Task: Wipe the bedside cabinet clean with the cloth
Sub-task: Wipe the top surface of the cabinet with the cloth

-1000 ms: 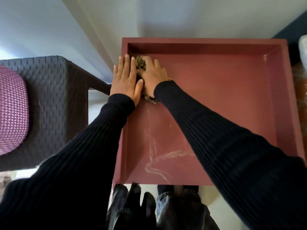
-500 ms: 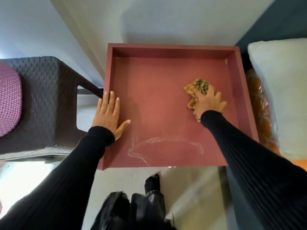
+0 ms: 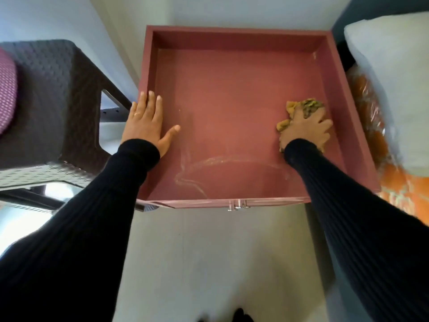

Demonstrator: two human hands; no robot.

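Observation:
The bedside cabinet [image 3: 232, 94] is dark red, with a raised rim around its recessed top. My right hand [image 3: 306, 130] presses a crumpled yellow-green cloth [image 3: 304, 106] flat onto the top near the right rim. My left hand [image 3: 146, 123] lies flat with fingers spread over the left rim, its thumb on the inner surface. A pale curved wet streak [image 3: 209, 163] runs across the front part of the top. Small metal knobs [image 3: 238, 204] show at the front edge.
A dark woven plastic chair [image 3: 51, 105] with a purple cushion [image 3: 7, 91] stands to the left of the cabinet. A white pillow [image 3: 392, 89] and an orange patterned bed cover [image 3: 399, 189] lie to the right. Grey floor [image 3: 220, 263] is below.
My right hand swept the cloth from the back left corner across to the right side. My left hand slid down the left rim toward the front.

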